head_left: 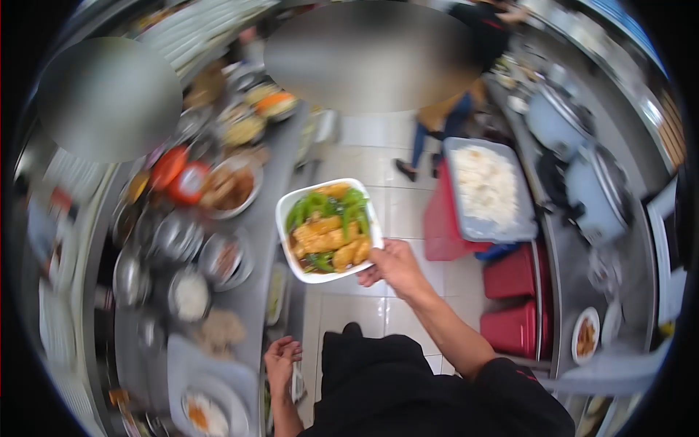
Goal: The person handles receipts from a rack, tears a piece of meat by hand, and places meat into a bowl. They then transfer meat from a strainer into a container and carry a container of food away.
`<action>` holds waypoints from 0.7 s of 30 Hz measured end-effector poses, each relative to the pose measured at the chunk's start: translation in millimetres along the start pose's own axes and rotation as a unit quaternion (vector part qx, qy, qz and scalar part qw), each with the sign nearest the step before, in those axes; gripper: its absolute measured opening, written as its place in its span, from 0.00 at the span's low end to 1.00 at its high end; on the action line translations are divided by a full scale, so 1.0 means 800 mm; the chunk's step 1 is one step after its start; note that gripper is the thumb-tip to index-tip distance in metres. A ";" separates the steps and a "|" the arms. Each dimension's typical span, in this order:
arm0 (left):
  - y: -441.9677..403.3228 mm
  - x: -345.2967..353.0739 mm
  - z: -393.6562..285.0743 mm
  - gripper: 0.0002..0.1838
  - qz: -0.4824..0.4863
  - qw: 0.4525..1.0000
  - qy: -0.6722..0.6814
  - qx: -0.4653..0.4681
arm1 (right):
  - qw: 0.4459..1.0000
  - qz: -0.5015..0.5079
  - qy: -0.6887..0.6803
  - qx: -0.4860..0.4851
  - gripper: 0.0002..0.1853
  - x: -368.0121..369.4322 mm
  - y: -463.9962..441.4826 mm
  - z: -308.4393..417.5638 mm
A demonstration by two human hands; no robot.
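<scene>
My right hand (395, 267) grips the near right corner of a white, square-sided bowl (317, 277), with the thumb on the rim and the fingers beneath. Golden-brown pieces in sauce and green leafy vegetables (328, 229) fill the bowl, which is held up over the aisle. Low beside the edge of the left counter hangs my left hand (282, 358), its fingers loosely curled and apart, with nothing visible in them. Nearest to it on that counter is a pale tray (244, 373) bearing a plate of white and orange food (207, 415).
On the left counter (251, 306) stand several metal bowls, a bowl of white food (191, 296) and orange containers (169, 167). To the right, a grey tub of rice (486, 182) sits above red bins (507, 273), near large rice cookers (595, 193). A person (455, 120) stands farther down the aisle.
</scene>
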State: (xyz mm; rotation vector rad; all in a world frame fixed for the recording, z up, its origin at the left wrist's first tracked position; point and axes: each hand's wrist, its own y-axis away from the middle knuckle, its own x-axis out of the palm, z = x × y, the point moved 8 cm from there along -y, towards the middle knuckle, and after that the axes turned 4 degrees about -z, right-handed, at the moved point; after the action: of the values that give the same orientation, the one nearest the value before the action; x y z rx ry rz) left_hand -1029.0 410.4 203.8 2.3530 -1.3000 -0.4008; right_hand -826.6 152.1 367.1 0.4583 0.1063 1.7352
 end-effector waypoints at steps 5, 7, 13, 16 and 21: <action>-0.084 0.163 -0.108 0.13 0.117 0.989 -0.082 0.047 | 0.987 -0.132 -0.082 -0.050 0.11 -0.158 -0.062 0.059; -0.116 0.213 -0.132 0.12 0.167 0.975 -0.125 0.070 | 0.977 -0.182 -0.091 -0.069 0.11 -0.210 -0.085 0.071; -0.187 0.374 -0.129 0.11 0.228 0.963 -0.145 0.025 | 0.930 -0.339 -0.100 -0.103 0.11 -0.449 -0.180 0.110; -0.227 0.429 -0.084 0.11 0.219 0.945 -0.241 -0.038 | 0.891 -0.431 -0.089 -0.113 0.11 -0.580 -0.235 0.118; -0.301 0.423 0.020 0.12 0.183 0.869 -0.436 -0.148 | 0.851 -0.511 -0.055 -0.106 0.15 -0.762 -0.332 0.129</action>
State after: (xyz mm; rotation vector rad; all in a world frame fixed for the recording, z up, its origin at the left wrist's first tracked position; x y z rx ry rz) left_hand -683.8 232.8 55.8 1.6133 -1.8344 -1.5243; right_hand -455.7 -391.7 228.4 0.2493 0.0546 0.6518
